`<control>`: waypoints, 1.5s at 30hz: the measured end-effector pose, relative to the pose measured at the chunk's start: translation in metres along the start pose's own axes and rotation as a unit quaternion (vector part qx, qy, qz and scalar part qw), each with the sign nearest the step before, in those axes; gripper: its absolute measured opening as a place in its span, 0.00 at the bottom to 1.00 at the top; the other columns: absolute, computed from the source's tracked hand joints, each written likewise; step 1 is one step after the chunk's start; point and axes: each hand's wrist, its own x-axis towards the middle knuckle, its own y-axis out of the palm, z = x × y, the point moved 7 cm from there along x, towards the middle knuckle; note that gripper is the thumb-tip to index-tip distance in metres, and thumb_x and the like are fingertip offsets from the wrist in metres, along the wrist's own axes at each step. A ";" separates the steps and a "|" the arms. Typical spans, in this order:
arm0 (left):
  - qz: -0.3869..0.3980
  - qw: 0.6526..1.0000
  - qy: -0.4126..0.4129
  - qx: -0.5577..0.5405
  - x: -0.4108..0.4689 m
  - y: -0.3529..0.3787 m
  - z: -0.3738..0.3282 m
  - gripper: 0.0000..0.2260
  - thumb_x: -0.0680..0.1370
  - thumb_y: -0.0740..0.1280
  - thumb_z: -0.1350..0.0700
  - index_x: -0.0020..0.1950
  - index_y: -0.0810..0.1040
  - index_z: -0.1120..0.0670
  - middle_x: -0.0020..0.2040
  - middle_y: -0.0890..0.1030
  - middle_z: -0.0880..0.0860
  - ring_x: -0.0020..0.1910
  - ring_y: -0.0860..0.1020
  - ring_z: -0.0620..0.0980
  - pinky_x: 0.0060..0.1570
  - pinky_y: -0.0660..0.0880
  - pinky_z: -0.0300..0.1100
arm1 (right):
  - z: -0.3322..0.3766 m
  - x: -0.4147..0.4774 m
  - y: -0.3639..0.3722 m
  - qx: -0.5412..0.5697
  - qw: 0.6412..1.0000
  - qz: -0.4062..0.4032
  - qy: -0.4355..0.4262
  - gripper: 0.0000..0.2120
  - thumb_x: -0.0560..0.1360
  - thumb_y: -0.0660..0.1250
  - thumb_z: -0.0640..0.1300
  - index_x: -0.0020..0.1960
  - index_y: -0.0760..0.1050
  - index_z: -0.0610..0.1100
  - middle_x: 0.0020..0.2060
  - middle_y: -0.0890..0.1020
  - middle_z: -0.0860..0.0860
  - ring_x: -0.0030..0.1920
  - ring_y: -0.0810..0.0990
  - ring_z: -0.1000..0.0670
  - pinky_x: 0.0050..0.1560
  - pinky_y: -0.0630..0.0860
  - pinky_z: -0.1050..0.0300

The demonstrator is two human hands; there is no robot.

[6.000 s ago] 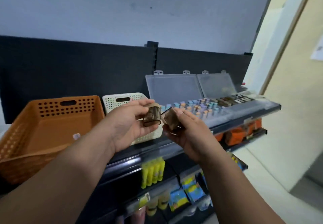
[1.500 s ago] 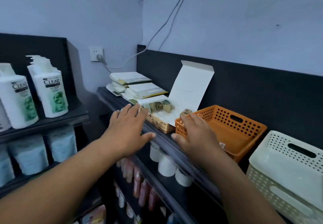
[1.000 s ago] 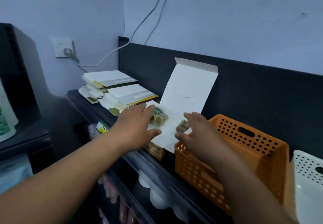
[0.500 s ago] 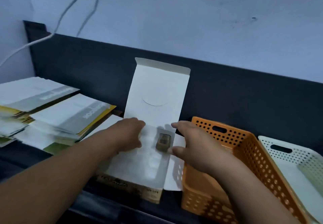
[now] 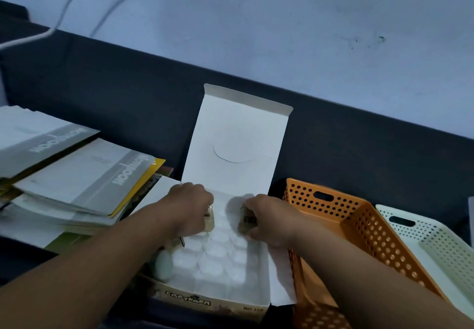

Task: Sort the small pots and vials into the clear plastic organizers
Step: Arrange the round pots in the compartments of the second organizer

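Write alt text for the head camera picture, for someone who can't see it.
The left hand grips one small pot and the right hand a second pot over an open white box of round wells. An orange basket and white basket stand to its right, stacked booklets to its left.

Left hand (image 5: 191,205), right hand (image 5: 269,217) bare; forearms (image 5: 102,264) bare too.

One wide-angle camera, worn on the person's head, looks forward and steeply down at a dark shelf (image 5: 21,262) from close range, facing a dark back panel (image 5: 128,103) and a pale blue wall (image 5: 256,21). Both forearms enter from the bottom edge. The left hand (image 5: 191,208) and right hand (image 5: 266,219) meet mid-frame over an open white cardboard box (image 5: 236,136). A stack of grey-and-white paper booklets (image 5: 77,182) fills the left side, an orange perforated plastic basket (image 5: 359,226) the right.
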 end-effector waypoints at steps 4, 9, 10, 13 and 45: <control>-0.008 0.998 0.004 -0.067 -0.001 0.005 0.007 0.16 0.74 0.66 0.54 0.61 0.75 0.52 0.57 0.74 0.52 0.57 0.73 0.53 0.55 0.72 0.44 | 0.003 0.012 0.007 -0.042 0.999 0.018 -0.008 0.06 0.73 0.64 0.47 0.47 0.70 0.47 0.44 0.73 0.50 0.46 0.76 0.46 0.40 0.69 0.56; -0.033 0.982 0.005 -0.184 -0.009 -0.004 0.009 0.23 0.76 0.66 0.51 0.71 0.67 0.48 0.64 0.70 0.49 0.61 0.71 0.50 0.57 0.72 0.42 | 0.004 0.015 -0.001 0.058 0.998 -0.021 -0.002 0.12 0.73 0.66 0.47 0.55 0.75 0.46 0.48 0.78 0.51 0.49 0.78 0.47 0.47 0.76 0.55; -0.041 0.978 0.006 -0.203 -0.011 -0.007 0.009 0.24 0.76 0.66 0.50 0.71 0.67 0.47 0.64 0.69 0.48 0.59 0.72 0.49 0.57 0.72 0.42 | 0.004 0.013 -0.005 0.086 0.996 -0.029 -0.001 0.17 0.73 0.67 0.48 0.61 0.74 0.47 0.52 0.79 0.51 0.52 0.78 0.48 0.51 0.77 0.54; -0.069 0.964 0.004 -0.258 -0.015 -0.017 0.007 0.24 0.76 0.67 0.50 0.70 0.67 0.44 0.63 0.69 0.47 0.57 0.74 0.48 0.56 0.74 0.44 | 0.000 0.002 -0.020 0.171 0.983 -0.061 0.005 0.26 0.73 0.72 0.49 0.68 0.70 0.50 0.56 0.79 0.52 0.53 0.78 0.51 0.55 0.76 0.55; 0.178 0.654 0.058 -0.733 -0.080 -0.006 -0.410 0.13 0.81 0.59 0.48 0.57 0.78 0.53 0.48 0.82 0.56 0.30 0.79 0.49 0.25 0.66 0.37 | -0.240 -0.378 0.010 0.624 0.678 -0.352 0.164 0.08 0.80 0.62 0.48 0.57 0.76 0.53 0.45 0.84 0.50 0.44 0.81 0.50 0.38 0.71 0.60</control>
